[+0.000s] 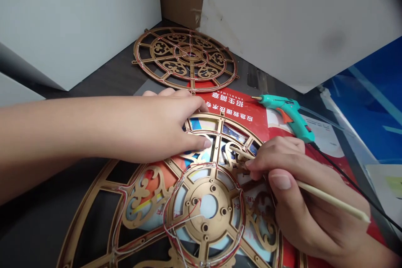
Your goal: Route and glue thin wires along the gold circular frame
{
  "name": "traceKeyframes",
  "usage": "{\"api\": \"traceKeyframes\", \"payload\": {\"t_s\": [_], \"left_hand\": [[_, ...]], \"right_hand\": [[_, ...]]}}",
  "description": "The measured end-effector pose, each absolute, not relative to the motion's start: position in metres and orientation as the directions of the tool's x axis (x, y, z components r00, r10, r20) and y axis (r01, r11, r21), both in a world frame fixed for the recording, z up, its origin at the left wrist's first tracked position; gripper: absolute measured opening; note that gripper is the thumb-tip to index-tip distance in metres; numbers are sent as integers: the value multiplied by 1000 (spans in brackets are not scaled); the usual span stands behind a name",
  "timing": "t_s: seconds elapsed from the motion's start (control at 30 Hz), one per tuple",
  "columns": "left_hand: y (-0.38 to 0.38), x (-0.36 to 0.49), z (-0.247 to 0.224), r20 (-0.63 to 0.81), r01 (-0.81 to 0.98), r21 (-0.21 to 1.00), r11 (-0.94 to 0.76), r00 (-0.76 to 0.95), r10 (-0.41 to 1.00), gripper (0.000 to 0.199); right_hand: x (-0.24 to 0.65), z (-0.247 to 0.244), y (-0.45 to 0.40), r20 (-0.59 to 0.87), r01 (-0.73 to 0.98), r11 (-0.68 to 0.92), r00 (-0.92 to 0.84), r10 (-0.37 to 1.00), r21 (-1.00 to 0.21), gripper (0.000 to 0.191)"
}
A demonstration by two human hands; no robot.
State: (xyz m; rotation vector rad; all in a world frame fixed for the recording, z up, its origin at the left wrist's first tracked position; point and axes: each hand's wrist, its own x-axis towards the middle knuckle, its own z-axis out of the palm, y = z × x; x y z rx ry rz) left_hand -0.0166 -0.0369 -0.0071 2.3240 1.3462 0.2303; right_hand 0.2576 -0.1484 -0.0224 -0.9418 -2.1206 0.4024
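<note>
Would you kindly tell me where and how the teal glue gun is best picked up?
Probably by its handle, from the near right: the handle angles toward that side, while the nozzle points left. The cord leaves the handle's base, so grip above it. The right hand lies nearest but holds a thin stick.

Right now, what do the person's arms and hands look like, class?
Both the left hand and right hand are bare, with no gloves or rings in view. The left forearm shows no sleeve or watch, and the right thumbnail looks short and plain.
</note>
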Motion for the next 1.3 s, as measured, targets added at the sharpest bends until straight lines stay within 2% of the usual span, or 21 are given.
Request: {"api": "traceKeyframes", "payload": {"t_s": [0.1, 0.2, 0.27, 0.4, 0.47, 0.53, 0.63, 0.77, 0.93, 1.03, 1.1, 1.17, 1.23, 1.3], "left_hand": [[-25, -13, -9, -53, 788, 467, -402, 479, 876, 53], [-9, -8, -11, 14, 792, 542, -280, 325, 946, 32], [-1, -7, -14, 110, 756, 596, -272, 259, 960, 29], [2, -14, -25, 322, 682, 609, -405, 255, 912, 27], [1, -18, -30, 445, 628, 574, -526, 300, 844, 26], [2, -21, -34, 506, 594, 547, -590, 326, 798, 24], [4, -21, -37, 531, 586, 536, -607, 325, 783, 21], [7, -19, -39, 560, 582, 503, -639, 343, 754, 23], [11, -19, -40, 572, 607, 465, -645, 350, 742, 21], [15, -19, -41, 580, 633, 453, -628, 325, 747, 23], [17, -19, -42, 576, 649, 446, -616, 318, 753, 22], [19, -19, -43, 571, 662, 438, -608, 317, 757, 20], [20, -19, -43, 565, 675, 432, -598, 314, 763, 23], [20, -19, -41, 556, 688, 431, -583, 306, 773, 27]], "right_hand": [[258, -21, -150, 513, 509, 677, -442, 736, -532, 18], [259, -19, -151, 518, 510, 680, -441, 732, -526, 16], [259, -18, -151, 531, 502, 684, -434, 728, -529, 17], [260, -14, -149, 593, 525, 677, -350, 725, -516, 26], [259, -11, -148, 619, 577, 670, -329, 714, -467, 29], [257, -7, -149, 618, 623, 662, -341, 709, -417, 29], [257, -5, -157, 585, 671, 617, -326, 743, -410, 26], [264, -12, -172, 614, 711, 510, -140, 777, -484, 20], [272, -22, -183, 624, 766, 384, 28, 781, -515, 10], [273, -24, -184, 608, 747, 331, 121, 785, -576, 26], [274, -25, -183, 621, 724, 348, 140, 772, -596, 43], [278, -28, -182, 662, 731, 394, 104, 742, -557, 55], [284, -31, -181, 713, 754, 444, 44, 700, -483, 51], [291, -36, -179, 732, 746, 484, 8, 681, -458, 31]]}}
